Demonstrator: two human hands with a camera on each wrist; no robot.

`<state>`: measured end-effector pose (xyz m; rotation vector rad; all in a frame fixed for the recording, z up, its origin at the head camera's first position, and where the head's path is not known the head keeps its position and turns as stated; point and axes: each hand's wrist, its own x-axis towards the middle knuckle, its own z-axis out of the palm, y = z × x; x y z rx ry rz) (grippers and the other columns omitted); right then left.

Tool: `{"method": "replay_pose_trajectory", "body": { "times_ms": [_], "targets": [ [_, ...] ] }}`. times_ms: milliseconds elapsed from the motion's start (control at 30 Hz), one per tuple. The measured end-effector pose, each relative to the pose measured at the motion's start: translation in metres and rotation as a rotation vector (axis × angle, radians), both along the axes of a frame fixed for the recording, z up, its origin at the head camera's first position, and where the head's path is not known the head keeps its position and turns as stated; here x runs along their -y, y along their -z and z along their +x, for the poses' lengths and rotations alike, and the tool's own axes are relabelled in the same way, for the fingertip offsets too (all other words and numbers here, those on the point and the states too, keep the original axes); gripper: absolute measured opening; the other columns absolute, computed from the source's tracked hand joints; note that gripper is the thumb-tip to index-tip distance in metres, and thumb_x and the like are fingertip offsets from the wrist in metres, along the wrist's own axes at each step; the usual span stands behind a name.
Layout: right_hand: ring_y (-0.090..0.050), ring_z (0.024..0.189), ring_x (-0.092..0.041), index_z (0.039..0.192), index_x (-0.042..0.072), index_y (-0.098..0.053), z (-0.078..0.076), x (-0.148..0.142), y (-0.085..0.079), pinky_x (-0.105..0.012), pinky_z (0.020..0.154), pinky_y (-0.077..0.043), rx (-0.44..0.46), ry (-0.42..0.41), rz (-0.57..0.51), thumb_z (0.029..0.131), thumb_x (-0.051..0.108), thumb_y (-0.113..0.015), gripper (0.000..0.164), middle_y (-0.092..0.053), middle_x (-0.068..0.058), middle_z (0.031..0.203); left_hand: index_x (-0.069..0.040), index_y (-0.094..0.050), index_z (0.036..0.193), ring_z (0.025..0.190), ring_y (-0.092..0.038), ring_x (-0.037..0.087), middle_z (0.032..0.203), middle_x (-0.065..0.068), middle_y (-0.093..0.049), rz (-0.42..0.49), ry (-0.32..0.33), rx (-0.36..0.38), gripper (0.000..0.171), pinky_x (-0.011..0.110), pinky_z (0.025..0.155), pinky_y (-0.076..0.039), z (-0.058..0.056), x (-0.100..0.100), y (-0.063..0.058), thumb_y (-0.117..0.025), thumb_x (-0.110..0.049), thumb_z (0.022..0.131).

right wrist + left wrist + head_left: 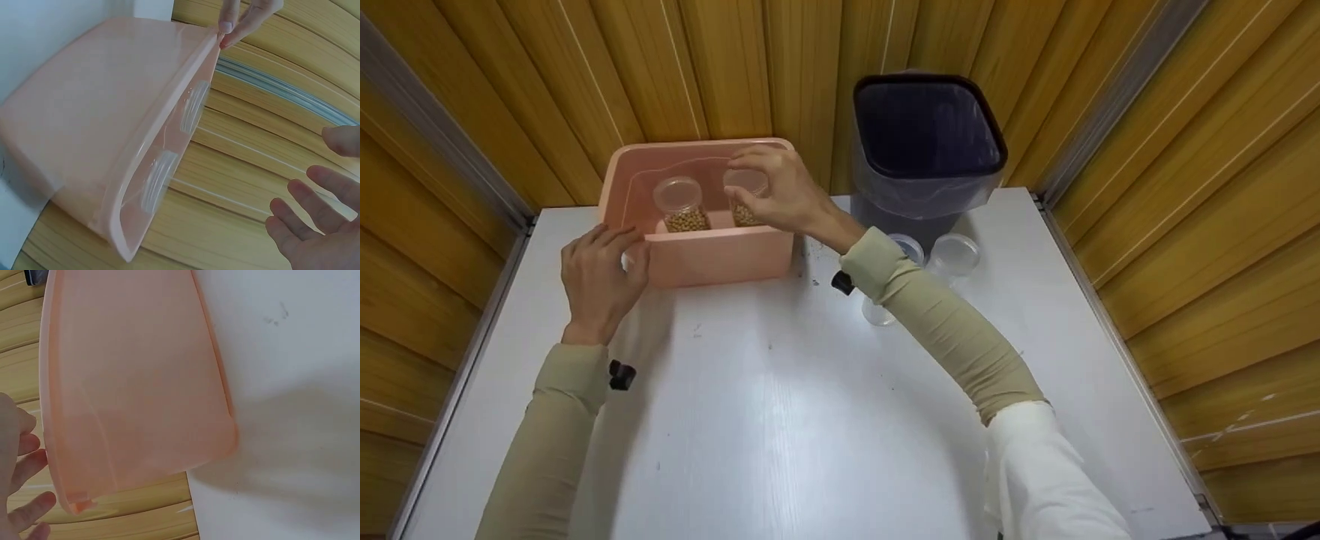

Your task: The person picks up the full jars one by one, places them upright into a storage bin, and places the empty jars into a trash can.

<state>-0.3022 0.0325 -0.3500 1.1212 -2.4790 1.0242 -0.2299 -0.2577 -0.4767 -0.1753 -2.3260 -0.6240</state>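
Note:
Two clear jars with clear lids and small tan beans inside stand in a pink plastic bin [712, 259]. The left jar [681, 204] shows fully lidded; the right jar [745, 214] is partly covered in the head view by my right hand [780, 187]. That hand hovers over it, thumb and fingers spread apart, and in the right wrist view it is away from both lids [159, 181]. My left hand [601, 274] pinches the bin's rim at its front left corner, thumb and fingertips at the edge.
A dark bin [922, 199] with a clear plastic liner stands at the back right of the white table [780, 420]. Several clear empty containers [956, 255] are in front of it, partly behind my right forearm. Wood-patterned panels [810, 67] close off the back and sides.

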Motion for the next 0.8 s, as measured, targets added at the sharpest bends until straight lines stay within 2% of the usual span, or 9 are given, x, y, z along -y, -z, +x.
{"method": "replay_pose_trajectory", "body": {
  "times_ms": [200, 400, 633, 800],
  "targets": [
    [-0.066, 0.132, -0.028, 0.129, 0.001, -0.075, 0.010, -0.037, 0.003, -0.027, 0.117, -0.046, -0.039, -0.023, -0.087, 0.102, 0.022, -0.075, 0.035, -0.073, -0.015, 0.136, 0.003, -0.079, 0.116, 0.128, -0.064, 0.051, 0.121, 0.023, -0.077, -0.002, 0.050, 0.004, 0.028, 0.071, 0.108, -0.043, 0.001, -0.019, -0.004, -0.077, -0.016, 0.096],
    [-0.066, 0.133, -0.025, 0.131, 0.002, -0.075, 0.018, -0.078, 0.003, -0.032, 0.116, -0.049, -0.051, 0.027, -0.092, 0.103, 0.026, -0.073, 0.037, -0.071, -0.014, 0.138, 0.003, -0.077, 0.120, 0.125, -0.065, 0.047, 0.124, 0.022, -0.076, -0.022, 0.099, 0.005, 0.032, 0.067, 0.106, -0.043, 0.002, -0.034, -0.003, -0.078, -0.019, 0.097],
    [-0.068, 0.128, -0.029, 0.128, -0.002, -0.075, 0.019, -0.120, 0.003, -0.039, 0.111, -0.054, -0.169, 0.053, -0.113, 0.103, 0.022, -0.073, 0.035, -0.072, -0.018, 0.135, 0.001, -0.077, 0.122, 0.123, -0.065, 0.046, 0.125, 0.022, -0.076, -0.049, 0.142, -0.002, 0.035, 0.063, 0.106, -0.044, 0.003, -0.055, -0.005, -0.079, -0.023, 0.097],
    [-0.068, 0.127, -0.029, 0.130, -0.001, -0.075, 0.020, -0.146, 0.009, -0.040, 0.110, -0.055, -0.211, 0.076, -0.104, 0.104, 0.022, -0.072, 0.034, -0.071, -0.019, 0.136, -0.001, -0.076, 0.124, 0.125, -0.065, 0.045, 0.126, 0.019, -0.076, -0.062, 0.181, -0.003, 0.037, 0.063, 0.111, -0.042, 0.004, -0.071, -0.009, -0.079, -0.026, 0.097]
  ]
}}
